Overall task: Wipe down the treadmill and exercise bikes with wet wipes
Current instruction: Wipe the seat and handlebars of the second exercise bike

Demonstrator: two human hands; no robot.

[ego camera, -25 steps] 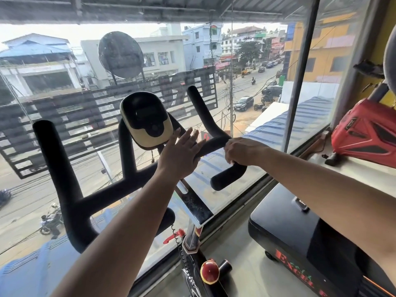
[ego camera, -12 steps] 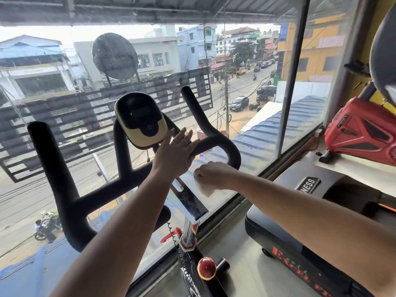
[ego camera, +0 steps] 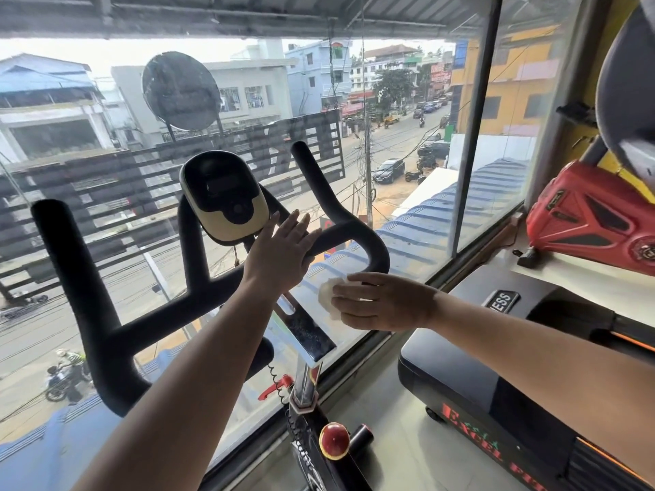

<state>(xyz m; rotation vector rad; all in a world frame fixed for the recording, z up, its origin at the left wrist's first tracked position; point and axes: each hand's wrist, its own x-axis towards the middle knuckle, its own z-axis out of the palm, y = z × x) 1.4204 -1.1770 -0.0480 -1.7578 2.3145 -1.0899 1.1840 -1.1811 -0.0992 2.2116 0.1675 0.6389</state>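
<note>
The left hand (ego camera: 280, 253) rests flat, fingers straight, on the black foam handlebar (ego camera: 354, 231) beside the cream-and-black oval console (ego camera: 227, 200) — just right, the right hand (ego camera: 386, 301) grips a crumpled white wet wipe (ego camera: 326, 295) in curled fingers below the bar

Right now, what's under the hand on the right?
A crumpled white wipe pokes out beneath the right hand. The hand covers the rest of it and the tip of the handlebar.
</note>
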